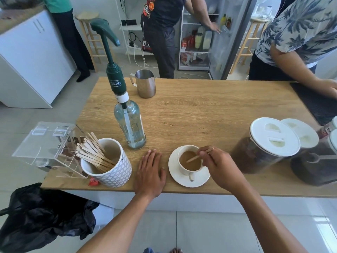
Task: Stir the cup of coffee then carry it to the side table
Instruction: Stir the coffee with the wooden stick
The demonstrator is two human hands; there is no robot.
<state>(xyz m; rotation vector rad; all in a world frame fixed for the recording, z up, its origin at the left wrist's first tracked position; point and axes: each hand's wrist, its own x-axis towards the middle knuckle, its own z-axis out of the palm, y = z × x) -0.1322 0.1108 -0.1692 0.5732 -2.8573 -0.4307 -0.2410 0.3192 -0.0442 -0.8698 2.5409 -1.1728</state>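
Observation:
A white cup of milky coffee [189,162] stands on a white saucer [176,177] near the front edge of the wooden counter [209,110]. My right hand [218,165] pinches a wooden stir stick [194,158] whose lower end dips into the coffee. My left hand [150,172] lies flat on the counter, fingers spread, just left of the saucer and holding nothing.
A patterned mug of several wooden stir sticks [107,165] stands left of my hand, beside a clear acrylic box [47,145]. A syrup bottle with a green pump [130,125] and a steel milk jug [145,83] stand behind. Lidded jars [268,145] sit right. Three people stand beyond; a black bin bag [42,216] hangs lower left.

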